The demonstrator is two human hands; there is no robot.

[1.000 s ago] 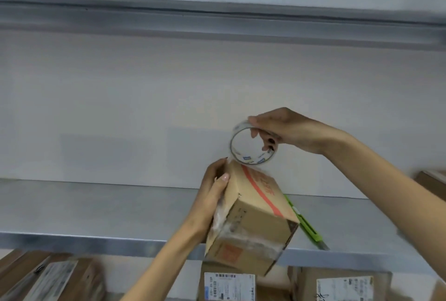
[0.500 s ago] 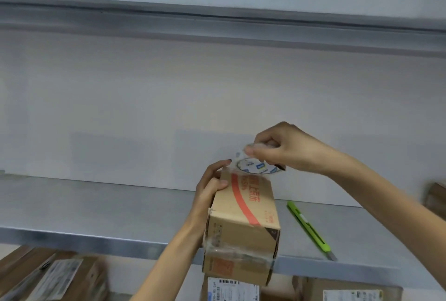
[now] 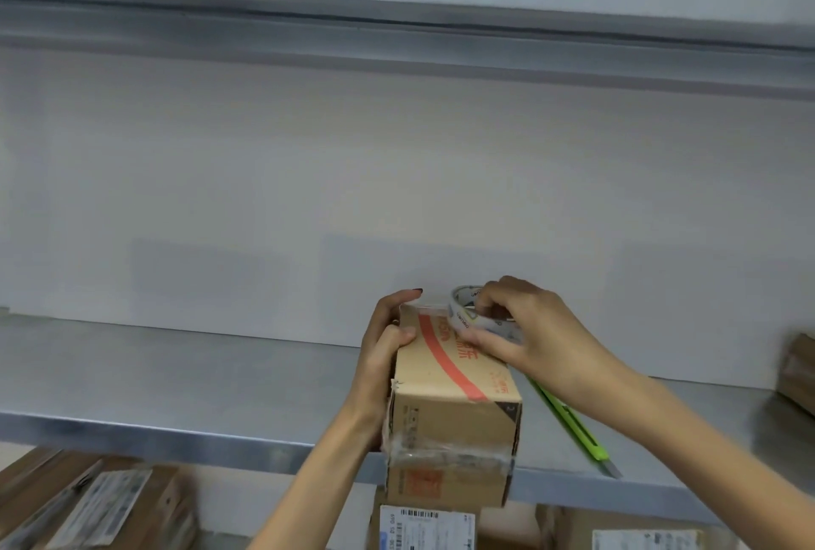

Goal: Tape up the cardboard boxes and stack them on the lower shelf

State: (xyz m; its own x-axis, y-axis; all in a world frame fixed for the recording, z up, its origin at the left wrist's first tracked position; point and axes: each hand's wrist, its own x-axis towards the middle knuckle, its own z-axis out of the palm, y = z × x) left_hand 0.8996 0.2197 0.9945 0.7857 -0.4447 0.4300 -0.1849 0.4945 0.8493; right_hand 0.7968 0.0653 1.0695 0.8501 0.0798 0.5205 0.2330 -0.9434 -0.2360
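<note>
A small cardboard box (image 3: 450, 408) with a red stripe and clear tape across its front stands at the front edge of the grey metal shelf (image 3: 176, 382). My left hand (image 3: 388, 346) grips its upper left edge, fingers curled over the far corner. My right hand (image 3: 525, 333) holds a roll of clear tape (image 3: 474, 318) flat against the box's top at the far end. A strip of tape runs from the roll toward the far left corner.
A green utility knife (image 3: 571, 424) lies on the shelf right of the box. Several labelled cardboard boxes (image 3: 428, 527) sit on the lower shelf below, with another (image 3: 101, 501) at the left. A brown box (image 3: 798, 368) sits at the shelf's right end.
The box has been turned from tilted to level and set on the shelf edge. My right hand has brought the tape roll down from above onto the box's top.
</note>
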